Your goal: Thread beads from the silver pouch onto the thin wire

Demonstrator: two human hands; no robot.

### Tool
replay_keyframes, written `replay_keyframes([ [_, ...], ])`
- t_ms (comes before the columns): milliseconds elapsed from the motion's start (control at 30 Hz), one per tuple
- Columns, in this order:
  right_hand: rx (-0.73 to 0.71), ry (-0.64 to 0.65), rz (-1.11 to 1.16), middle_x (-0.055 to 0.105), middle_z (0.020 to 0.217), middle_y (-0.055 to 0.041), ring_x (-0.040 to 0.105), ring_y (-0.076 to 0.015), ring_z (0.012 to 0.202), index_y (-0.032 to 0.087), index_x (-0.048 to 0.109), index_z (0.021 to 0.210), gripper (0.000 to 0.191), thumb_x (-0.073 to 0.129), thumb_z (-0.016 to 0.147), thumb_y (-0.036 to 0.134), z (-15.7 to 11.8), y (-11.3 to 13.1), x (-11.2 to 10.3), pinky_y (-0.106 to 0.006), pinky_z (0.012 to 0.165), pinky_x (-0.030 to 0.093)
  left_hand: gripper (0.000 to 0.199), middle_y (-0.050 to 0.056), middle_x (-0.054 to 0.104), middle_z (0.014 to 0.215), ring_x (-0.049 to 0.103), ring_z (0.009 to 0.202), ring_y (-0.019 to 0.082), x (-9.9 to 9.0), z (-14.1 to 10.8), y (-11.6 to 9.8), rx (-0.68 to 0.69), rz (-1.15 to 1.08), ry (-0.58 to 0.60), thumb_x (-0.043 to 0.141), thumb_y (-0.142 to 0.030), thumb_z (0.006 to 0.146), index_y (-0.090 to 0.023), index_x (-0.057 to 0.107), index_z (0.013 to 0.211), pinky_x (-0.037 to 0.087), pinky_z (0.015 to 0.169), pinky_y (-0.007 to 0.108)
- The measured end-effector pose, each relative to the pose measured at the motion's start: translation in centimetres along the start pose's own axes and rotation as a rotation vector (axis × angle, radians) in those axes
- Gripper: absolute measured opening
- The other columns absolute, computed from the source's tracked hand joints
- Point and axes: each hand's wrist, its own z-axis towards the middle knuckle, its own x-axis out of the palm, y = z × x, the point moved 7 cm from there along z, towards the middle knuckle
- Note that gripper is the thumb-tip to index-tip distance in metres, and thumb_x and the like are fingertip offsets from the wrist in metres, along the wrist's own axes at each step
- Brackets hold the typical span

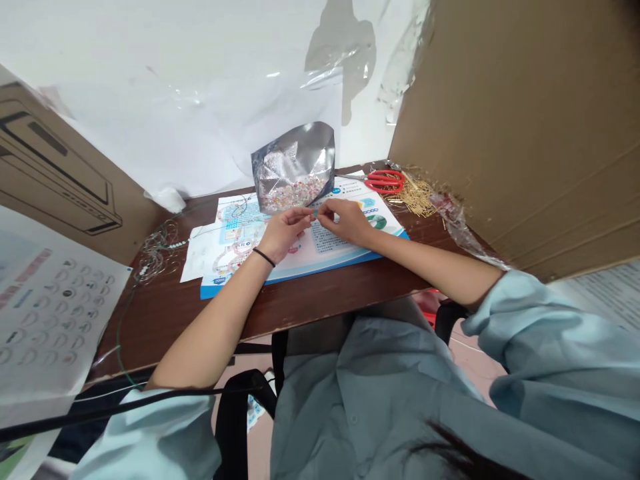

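Two fingertip grips, left hand [284, 233] and right hand [344, 222], pinch one small teal bead [315, 211] between them, held low and steady beside the foil pouch [295, 163].

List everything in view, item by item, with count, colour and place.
foil pouch: one, silver, at the printed board's far edge
beads: many, mixed colours, inside the pouch
printed board: one, blue-edged, mid-table
scissors: one pair, red handles, far right
pins: many, gold, beside the scissors
beaded wire: one tangle, silvery, table's left
table: one, dark brown, under everything
cardboard panels: two, brown, either side
chart: one, white, lower left
small piece: one, pale blue, pinched between the hands
left hand: one, black wristband, pinching
right hand: one, pinching
sleeves: two, pale blue, on the arms
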Motion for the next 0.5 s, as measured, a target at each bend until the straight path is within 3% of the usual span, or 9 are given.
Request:
replay_keyframes([
  [100,-0.013,-0.014,-0.001,0.064,0.074,-0.0016,0.054,-0.0152,0.069,0.021,0.057,0.075,0.014,0.056,0.087,0.027,-0.04,0.23,-0.19,-0.032,0.073,0.041,0.020,0.000,0.066,0.069,0.049,0.057,0.006,-0.11,0.17,0.15,-0.007,0.027,-0.002,0.085,-0.022,0.065,-0.018,0.074,0.080,0.039,0.053,0.018],
  [267,-0.018,-0.025,-0.018,0.064,0.076,-0.0019,0.054,-0.0154,0.070,0.021,0.058,0.077,0.011,0.056,0.087,0.026,-0.06,0.32,-0.50,-0.032,0.074,0.041,0.024,0.004,0.072,0.081,0.055,0.065,0.007,-0.29,0.46,0.41,0.000,0.014,0.003,0.085,-0.031,0.068,-0.017,0.075,0.085,0.041,0.057,0.019],
  [500,-0.064,-0.074,-0.036,0.063,0.073,-0.0007,0.052,-0.0146,0.067,0.021,0.056,0.076,0.011,0.055,0.087,0.024,-0.06,0.47,-0.69,-0.032,0.073,0.040,0.022,0.003,0.073,0.082,0.061,0.074,0.008,0.14,0.40,0.41,0.005,-0.086,0.020,0.082,-0.026,0.070,-0.017,0.074,0.088,0.046,0.069,0.021],
])
